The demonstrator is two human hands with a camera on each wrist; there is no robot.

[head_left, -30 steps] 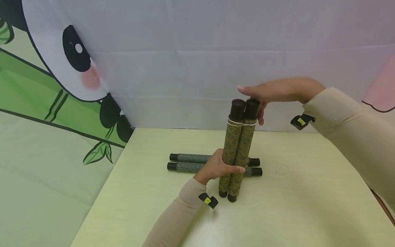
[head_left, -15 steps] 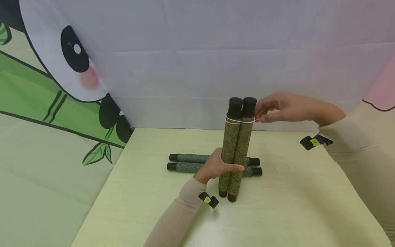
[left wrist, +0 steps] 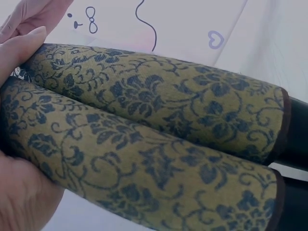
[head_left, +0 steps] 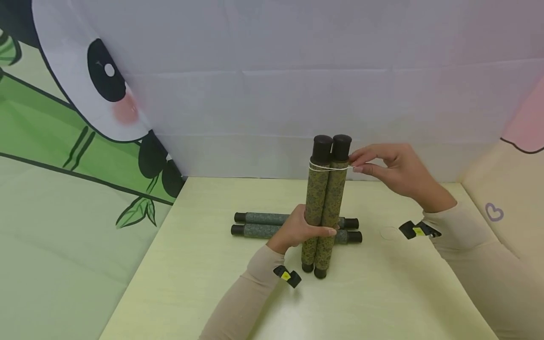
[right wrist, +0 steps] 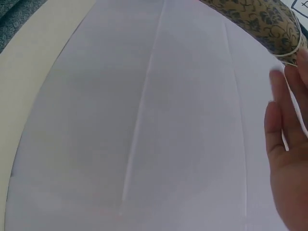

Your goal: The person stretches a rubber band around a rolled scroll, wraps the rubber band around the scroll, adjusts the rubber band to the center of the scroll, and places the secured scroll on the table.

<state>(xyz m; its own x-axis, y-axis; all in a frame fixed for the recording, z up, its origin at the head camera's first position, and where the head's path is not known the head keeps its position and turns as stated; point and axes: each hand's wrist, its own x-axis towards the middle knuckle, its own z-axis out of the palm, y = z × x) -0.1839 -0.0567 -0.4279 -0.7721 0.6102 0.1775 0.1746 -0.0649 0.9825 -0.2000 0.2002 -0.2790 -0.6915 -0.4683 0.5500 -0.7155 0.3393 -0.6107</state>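
Head view: two gold floral scrolls (head_left: pixel 317 198), your left hand (head_left: pixel 299 230) curled round them; white cord (head_left: pixel 329 168) round their upper ends, your right hand (head_left: pixel 397 170) pinching it; grey-green scroll pair (head_left: pixel 261 230) behind them.

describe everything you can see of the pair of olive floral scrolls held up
The pair of olive floral scrolls is nearly upright, side by side, tilting slightly. They look cloth-covered, patterned with dark blue flowers and vines; dark caps finish both ends. A white band circles both just below the top caps. The left hand grips both below mid-height; the right hand pinches the band beside them. Whether their lower ends touch the table is unclear.
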